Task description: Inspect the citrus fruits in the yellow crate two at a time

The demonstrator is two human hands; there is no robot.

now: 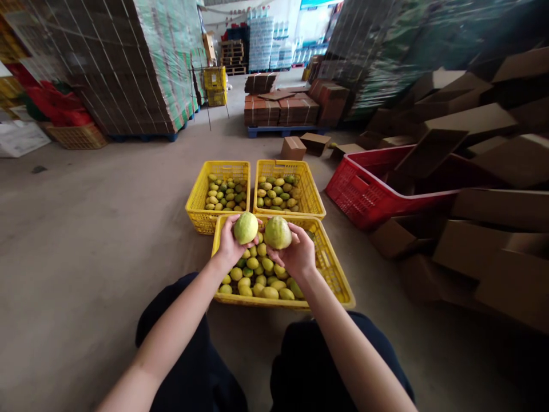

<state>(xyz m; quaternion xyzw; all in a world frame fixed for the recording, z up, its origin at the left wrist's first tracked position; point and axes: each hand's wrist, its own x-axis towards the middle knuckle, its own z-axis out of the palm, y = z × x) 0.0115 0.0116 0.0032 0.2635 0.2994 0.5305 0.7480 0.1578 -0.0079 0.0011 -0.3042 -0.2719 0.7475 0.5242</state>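
Note:
My left hand holds a yellow-green fruit, its fingers curled round the sides and underneath. A second, slightly darker green fruit sits in my right hand. The two fruits are side by side with a small gap between them. Both hands are above the near yellow crate, which holds many yellow and green fruits. Behind it stand a back left yellow crate and a back right yellow crate, each with similar fruits inside.
To the right, a red crate holds cardboard, with a heap of open cardboard boxes around it. Flattened cartons lie on a blue pallet ahead. Wrapped stacks rise on both sides.

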